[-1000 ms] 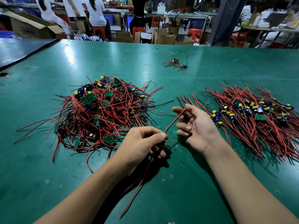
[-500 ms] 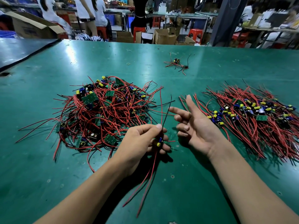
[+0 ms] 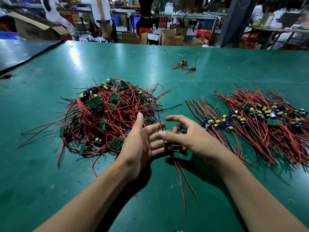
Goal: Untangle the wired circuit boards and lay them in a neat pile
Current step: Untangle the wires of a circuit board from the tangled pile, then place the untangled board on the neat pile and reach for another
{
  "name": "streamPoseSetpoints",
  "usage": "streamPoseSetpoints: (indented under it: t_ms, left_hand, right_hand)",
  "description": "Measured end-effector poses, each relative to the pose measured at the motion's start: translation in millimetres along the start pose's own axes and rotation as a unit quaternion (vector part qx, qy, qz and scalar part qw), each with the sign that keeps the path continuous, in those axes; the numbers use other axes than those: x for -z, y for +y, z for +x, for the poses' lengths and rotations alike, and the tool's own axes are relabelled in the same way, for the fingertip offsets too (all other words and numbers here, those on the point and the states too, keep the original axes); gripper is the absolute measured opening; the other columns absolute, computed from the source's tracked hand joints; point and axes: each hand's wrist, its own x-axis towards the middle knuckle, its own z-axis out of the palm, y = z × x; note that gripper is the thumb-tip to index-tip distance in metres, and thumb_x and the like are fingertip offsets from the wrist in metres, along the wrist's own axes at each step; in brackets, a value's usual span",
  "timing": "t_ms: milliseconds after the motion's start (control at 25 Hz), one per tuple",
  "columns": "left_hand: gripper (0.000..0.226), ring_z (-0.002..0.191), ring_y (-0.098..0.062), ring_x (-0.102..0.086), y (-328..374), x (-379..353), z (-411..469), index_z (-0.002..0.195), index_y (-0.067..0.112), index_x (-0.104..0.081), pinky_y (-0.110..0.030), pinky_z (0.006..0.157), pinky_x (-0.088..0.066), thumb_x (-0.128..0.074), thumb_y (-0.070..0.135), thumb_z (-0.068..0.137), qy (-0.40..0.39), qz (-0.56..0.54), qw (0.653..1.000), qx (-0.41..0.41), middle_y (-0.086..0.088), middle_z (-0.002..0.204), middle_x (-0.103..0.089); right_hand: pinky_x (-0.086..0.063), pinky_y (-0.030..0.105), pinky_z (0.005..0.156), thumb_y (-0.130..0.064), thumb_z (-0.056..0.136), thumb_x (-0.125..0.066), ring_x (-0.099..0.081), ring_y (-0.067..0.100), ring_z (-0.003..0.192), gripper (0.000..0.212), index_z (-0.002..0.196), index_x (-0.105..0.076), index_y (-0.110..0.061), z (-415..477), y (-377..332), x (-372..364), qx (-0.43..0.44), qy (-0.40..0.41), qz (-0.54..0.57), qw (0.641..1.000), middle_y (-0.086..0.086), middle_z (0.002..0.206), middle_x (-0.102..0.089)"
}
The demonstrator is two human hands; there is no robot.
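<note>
A tangled heap of wired circuit boards (image 3: 107,118), red and black leads with small green boards, lies left of centre on the green table (image 3: 50,173). At the right, a laid-out pile of boards (image 3: 260,118) has its wires running roughly parallel. Between them, one wired circuit board (image 3: 165,143) sits where my hands meet, its red leads trailing toward me. My left hand (image 3: 140,146) is spread, its straight fingertips under the board. My right hand (image 3: 190,138) has its thumb over the board and its lower fingers curled beneath it.
A small separate bundle of wired boards (image 3: 184,65) and a rubber band (image 3: 133,65) lie farther back on the table. A dark mat (image 3: 21,52) covers the far left. Beyond the table's far edge are cardboard boxes, red stools and people.
My left hand, which was gripping the board, has spread its fingers. My right hand has moved left from an open pose and closed over the board between the hands.
</note>
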Motion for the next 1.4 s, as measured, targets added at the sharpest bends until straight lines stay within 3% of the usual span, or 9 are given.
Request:
streamPoseSetpoints:
  t_ms: [120,360,480,640,840,960,1160,1240,1400]
  left_hand:
    - [0.081,0.103,-0.023,-0.069,-1.2,0.0,2.5,0.136,0.009,-0.048,-0.040,0.093,-0.052,-0.020,0.071,0.092,0.014,0.020,1.000,0.009,-0.013,0.120,-0.069]
    - [0.060,0.106,-0.029,-0.068,-4.6,-4.5,0.3,0.125,0.009,-0.057,-0.044,0.093,-0.054,-0.029,0.055,0.099,0.030,0.020,0.999,-0.013,-0.014,0.127,-0.064]
    - [0.047,0.097,-0.033,-0.071,-4.1,-6.1,-1.1,0.120,0.014,-0.062,-0.042,0.083,-0.059,-0.032,0.046,0.102,0.038,0.024,0.998,-0.036,-0.018,0.126,-0.059]
    - [0.042,0.093,-0.037,-0.072,-1.8,-8.0,-3.8,0.121,0.018,-0.061,-0.043,0.080,-0.060,-0.033,0.044,0.103,0.032,0.026,0.998,-0.051,-0.017,0.131,-0.054]
    - [0.029,0.093,-0.034,-0.072,-4.7,-9.1,-3.7,0.114,0.019,-0.057,-0.041,0.080,-0.059,-0.042,0.039,0.101,0.024,0.023,0.998,-0.049,0.001,0.119,-0.056]
    - [0.021,0.088,-0.035,-0.072,-5.6,-8.1,-3.1,0.104,0.016,-0.059,-0.041,0.078,-0.060,-0.046,0.032,0.101,0.029,0.024,0.998,-0.055,-0.003,0.120,-0.061]
    - [0.022,0.077,-0.034,-0.071,-6.3,-6.5,-2.9,0.107,0.013,-0.063,-0.040,0.073,-0.060,-0.047,0.027,0.100,0.030,0.035,0.997,-0.065,-0.009,0.125,-0.063]
    - [0.022,0.075,-0.033,-0.071,-6.3,-5.7,-3.0,0.108,0.013,-0.064,-0.039,0.072,-0.060,-0.048,0.026,0.100,0.030,0.040,0.996,-0.069,-0.010,0.122,-0.065]
    - [0.024,0.073,-0.031,-0.070,-7.4,-3.7,-2.6,0.109,0.006,-0.063,-0.038,0.072,-0.059,-0.049,0.023,0.100,0.026,0.063,0.995,-0.073,-0.017,0.113,-0.068]
  right_hand:
    - [-0.043,0.014,0.053,-0.018,0.076,-0.087,-0.053,-0.002,0.056,0.058,0.127,-0.059,-0.026,0.9,1.3,-0.7,0.019,0.014,-0.056,0.998,0.002,0.088,-0.053]
    - [-0.046,0.015,0.059,-0.008,0.085,-0.076,-0.060,0.003,0.064,0.016,0.099,-0.072,-0.015,7.5,0.1,10.3,0.051,0.150,0.002,0.987,-0.003,0.078,-0.070]
    - [-0.049,0.014,0.074,-0.012,0.086,-0.074,-0.067,0.005,0.078,0.014,0.098,-0.079,-0.018,8.4,2.1,29.5,0.065,0.295,-0.087,0.949,-0.004,0.088,-0.077]
    - [-0.031,0.009,0.082,-0.015,0.090,-0.071,-0.056,0.016,0.087,0.032,0.121,-0.071,-0.008,7.9,7.8,52.2,0.056,0.415,-0.263,0.869,0.013,0.115,-0.068]
    - [-0.035,0.014,0.087,-0.016,0.089,-0.072,-0.060,0.018,0.090,0.026,0.114,-0.074,-0.009,13.3,14.2,23.9,0.142,0.319,-0.310,0.884,0.008,0.108,-0.064]
    - [-0.038,0.018,0.088,-0.017,0.089,-0.072,-0.058,0.017,0.091,0.025,0.113,-0.074,-0.011,17.5,22.7,8.1,0.149,0.249,-0.320,0.902,0.002,0.106,-0.061]
    - [-0.027,0.042,0.108,-0.030,0.100,-0.052,-0.035,0.024,0.133,0.046,0.146,-0.049,-0.029,27.2,35.9,4.6,0.096,0.156,-0.487,0.854,-0.003,0.160,-0.035]
    - [-0.025,0.038,0.101,-0.034,0.102,-0.048,-0.035,0.022,0.127,0.044,0.146,-0.046,-0.031,29.3,35.4,1.3,0.090,0.139,-0.498,0.851,-0.007,0.154,-0.043]
    - [-0.042,0.042,0.097,-0.026,0.095,-0.064,-0.054,0.029,0.110,0.026,0.119,-0.071,-0.020,28.5,30.9,4.7,0.136,0.181,-0.426,0.876,0.003,0.115,-0.070]
